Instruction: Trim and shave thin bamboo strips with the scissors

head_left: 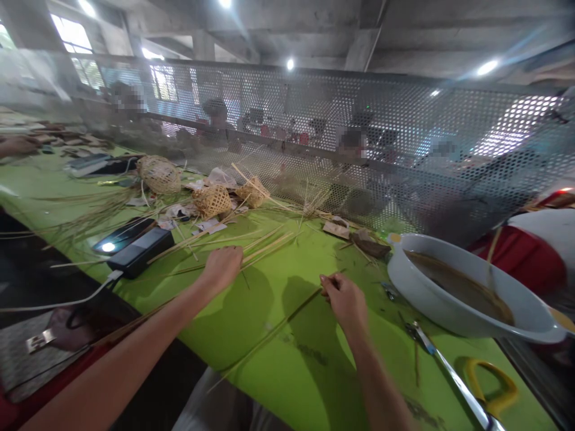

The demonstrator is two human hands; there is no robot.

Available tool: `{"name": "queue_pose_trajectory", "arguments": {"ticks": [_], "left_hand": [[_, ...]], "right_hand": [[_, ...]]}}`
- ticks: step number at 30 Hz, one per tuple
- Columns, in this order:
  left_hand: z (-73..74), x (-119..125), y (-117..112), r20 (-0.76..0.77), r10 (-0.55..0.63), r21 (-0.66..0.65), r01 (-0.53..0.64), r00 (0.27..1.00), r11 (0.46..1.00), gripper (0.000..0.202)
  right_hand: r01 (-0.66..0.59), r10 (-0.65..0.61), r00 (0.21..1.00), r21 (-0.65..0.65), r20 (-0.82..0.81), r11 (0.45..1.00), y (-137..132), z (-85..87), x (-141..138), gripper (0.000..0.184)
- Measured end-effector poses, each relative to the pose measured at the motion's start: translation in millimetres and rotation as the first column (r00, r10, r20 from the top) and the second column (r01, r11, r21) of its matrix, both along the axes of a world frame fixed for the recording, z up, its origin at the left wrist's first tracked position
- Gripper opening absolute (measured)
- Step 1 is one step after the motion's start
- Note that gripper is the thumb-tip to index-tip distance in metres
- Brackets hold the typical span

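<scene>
My left hand (pixel 223 264) rests knuckles-up on the green table (pixel 287 383), fingers curled over a bundle of thin bamboo strips (pixel 265 244) that fan out toward the back. My right hand (pixel 345 299) is closed in a pinch on the end of one long bamboo strip (pixel 274 329), which runs diagonally down toward my lap. What the left fingers enclose is hidden under the hand.
A white basin of brown water (pixel 462 287) sits at the right, scissors with yellow handles (pixel 471 383) in front of it. Small woven baskets (pixel 211 200) and scraps lie at the back. A power bank (pixel 140 251) and phone lie left. A perforated metal screen (pixel 359 149) borders the table.
</scene>
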State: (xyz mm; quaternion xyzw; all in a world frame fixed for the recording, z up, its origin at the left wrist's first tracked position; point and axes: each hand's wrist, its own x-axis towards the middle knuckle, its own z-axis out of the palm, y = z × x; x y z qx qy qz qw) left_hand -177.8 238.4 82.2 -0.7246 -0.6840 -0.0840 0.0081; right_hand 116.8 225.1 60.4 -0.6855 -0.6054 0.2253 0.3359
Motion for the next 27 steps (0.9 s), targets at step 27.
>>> {"name": "queue_pose_trajectory", "arguments": {"ticks": [27], "left_hand": [[5.6, -14.6, 17.1, 0.343, 0.068, 0.02, -0.079, 0.937, 0.997, 0.017]], "right_hand": [[-0.085, 0.089, 0.993, 0.046, -0.083, 0.995, 3.3, -3.0, -2.9, 0.034]]}}
